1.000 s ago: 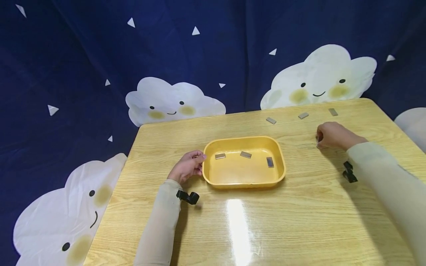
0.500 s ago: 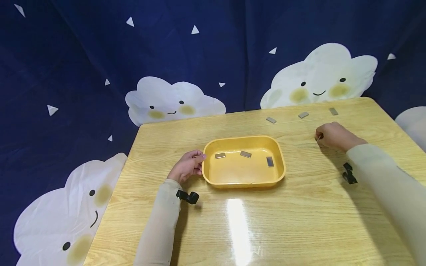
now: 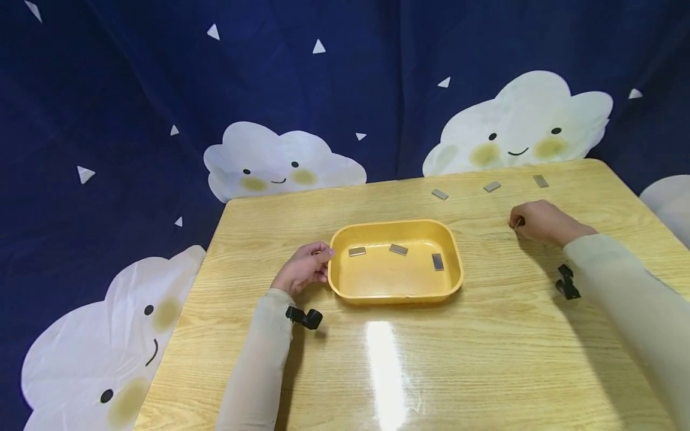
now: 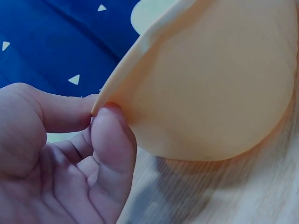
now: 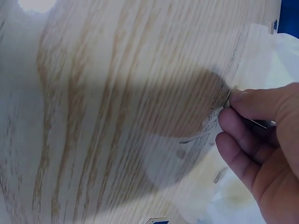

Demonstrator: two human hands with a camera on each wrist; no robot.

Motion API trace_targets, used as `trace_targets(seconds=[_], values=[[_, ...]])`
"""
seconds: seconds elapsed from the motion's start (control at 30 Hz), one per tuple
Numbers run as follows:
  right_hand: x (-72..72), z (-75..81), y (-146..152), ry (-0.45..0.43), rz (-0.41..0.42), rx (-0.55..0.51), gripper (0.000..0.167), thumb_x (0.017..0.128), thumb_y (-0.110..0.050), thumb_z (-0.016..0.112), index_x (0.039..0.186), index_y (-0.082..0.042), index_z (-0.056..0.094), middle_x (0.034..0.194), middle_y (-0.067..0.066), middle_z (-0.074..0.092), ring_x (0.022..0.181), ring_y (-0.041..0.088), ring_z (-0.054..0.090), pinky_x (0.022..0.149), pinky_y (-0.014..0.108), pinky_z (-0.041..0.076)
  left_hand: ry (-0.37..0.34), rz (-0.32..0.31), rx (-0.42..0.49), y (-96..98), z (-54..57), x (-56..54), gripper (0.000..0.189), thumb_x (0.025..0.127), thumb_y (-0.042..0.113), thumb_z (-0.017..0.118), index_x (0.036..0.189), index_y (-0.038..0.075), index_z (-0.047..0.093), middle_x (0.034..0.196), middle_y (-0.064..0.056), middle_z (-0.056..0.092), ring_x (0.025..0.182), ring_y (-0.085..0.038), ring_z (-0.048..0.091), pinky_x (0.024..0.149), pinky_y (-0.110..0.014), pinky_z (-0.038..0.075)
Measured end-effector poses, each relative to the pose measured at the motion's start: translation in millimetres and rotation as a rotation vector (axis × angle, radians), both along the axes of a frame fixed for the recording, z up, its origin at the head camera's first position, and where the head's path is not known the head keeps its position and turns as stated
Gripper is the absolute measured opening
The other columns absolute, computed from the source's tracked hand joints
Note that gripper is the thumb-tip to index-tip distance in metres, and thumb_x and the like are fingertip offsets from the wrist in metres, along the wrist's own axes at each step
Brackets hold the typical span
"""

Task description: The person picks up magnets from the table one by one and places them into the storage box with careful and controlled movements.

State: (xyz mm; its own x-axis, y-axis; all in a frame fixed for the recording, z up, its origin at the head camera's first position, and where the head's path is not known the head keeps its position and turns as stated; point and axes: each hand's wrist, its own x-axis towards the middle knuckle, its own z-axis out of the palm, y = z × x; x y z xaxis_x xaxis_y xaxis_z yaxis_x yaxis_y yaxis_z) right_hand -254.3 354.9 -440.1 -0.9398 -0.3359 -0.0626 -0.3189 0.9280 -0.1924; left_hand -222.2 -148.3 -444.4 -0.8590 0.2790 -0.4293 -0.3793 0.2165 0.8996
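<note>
At the left end of a yellow plastic tray (image 3: 393, 290), my left hand (image 3: 302, 270) pinches the rim between thumb and fingers; the left wrist view shows the thumb (image 4: 112, 140) on the tray wall (image 4: 210, 84). Three small flat metal rectangles lie apart inside the tray: one at left (image 3: 357, 252), one in the middle (image 3: 399, 249), one at right (image 3: 438, 262). Right of the tray, my right hand (image 3: 544, 221) pinches another thin metal rectangle (image 5: 256, 122) just over the table. Its fingers cover much of that piece.
Along the table's back edge lie three more metal rectangles: a left one (image 3: 439, 194), a middle one (image 3: 492, 187) and a right one (image 3: 541, 181). Behind the wooden table (image 3: 334, 371) hangs a dark blue curtain (image 3: 302, 84) with printed clouds.
My right hand has shifted very slightly left, and the metal rectangle in its fingers has changed its tilt. The left hand and the tray stay in place.
</note>
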Motion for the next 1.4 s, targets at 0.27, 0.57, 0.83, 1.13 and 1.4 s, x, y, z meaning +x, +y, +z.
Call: trace_targets(seconds=[0.27,0.57,0.83,1.13,1.4], values=[[1.7,2.4,1,-0.026,-0.036,0.0,0.005,0.085,-0.001,0.067,0.09,-0.002,0.069,0.087,0.013,0.07,0.076,0.023,0.062,0.071,0.048,0.053,-0.007,0.007,-0.011,0.4,0.7,0.2,0.012,0.102,0.018,0.055,0.1,0.006,0.052,0.071,0.001,0.056,0.059,-0.011,0.053,0.053,-0.021,0.049],[2.8,4.8,1,-0.031,-0.053,-0.025,0.008,0.087,-0.002,0.063,0.091,-0.002,0.069,0.088,0.012,0.071,0.076,0.023,0.062,0.071,0.046,0.053,-0.008,0.002,-0.013,1.0,3.0,0.6,0.017,0.102,0.019,0.055,0.105,0.003,0.052,0.069,0.001,0.056,0.058,-0.011,0.053,0.052,-0.02,0.05],[3.9,8.9,-4,-0.013,-0.053,-0.073,0.015,0.087,0.001,0.059,0.099,0.001,0.068,0.094,0.019,0.071,0.084,0.031,0.066,0.076,0.051,0.054,-0.008,0.0,-0.01,1.3,3.4,1.2,0.017,0.103,0.018,0.053,0.106,0.002,0.051,0.07,0.001,0.056,0.058,-0.01,0.054,0.053,-0.02,0.05],[7.5,14.2,-9,-0.055,-0.035,-0.071,0.024,0.092,0.0,0.055,0.11,0.008,0.068,0.107,0.028,0.07,0.095,0.042,0.067,0.079,0.053,0.055,0.001,-0.006,-0.014,2.1,1.4,1.3,0.018,0.102,0.019,0.054,0.105,0.002,0.051,0.07,0.001,0.056,0.058,-0.01,0.054,0.052,-0.02,0.05],[12.1,16.7,-7,-0.105,-0.02,-0.051,0.032,0.094,-0.004,0.046,0.115,0.008,0.068,0.114,0.029,0.068,0.074,0.023,0.06,0.063,0.035,0.044,0.001,-0.002,-0.005,1.8,0.5,-0.1,0.015,0.102,0.017,0.054,0.104,0.002,0.051,0.071,0.001,0.055,0.059,-0.011,0.053,0.052,-0.02,0.05]])
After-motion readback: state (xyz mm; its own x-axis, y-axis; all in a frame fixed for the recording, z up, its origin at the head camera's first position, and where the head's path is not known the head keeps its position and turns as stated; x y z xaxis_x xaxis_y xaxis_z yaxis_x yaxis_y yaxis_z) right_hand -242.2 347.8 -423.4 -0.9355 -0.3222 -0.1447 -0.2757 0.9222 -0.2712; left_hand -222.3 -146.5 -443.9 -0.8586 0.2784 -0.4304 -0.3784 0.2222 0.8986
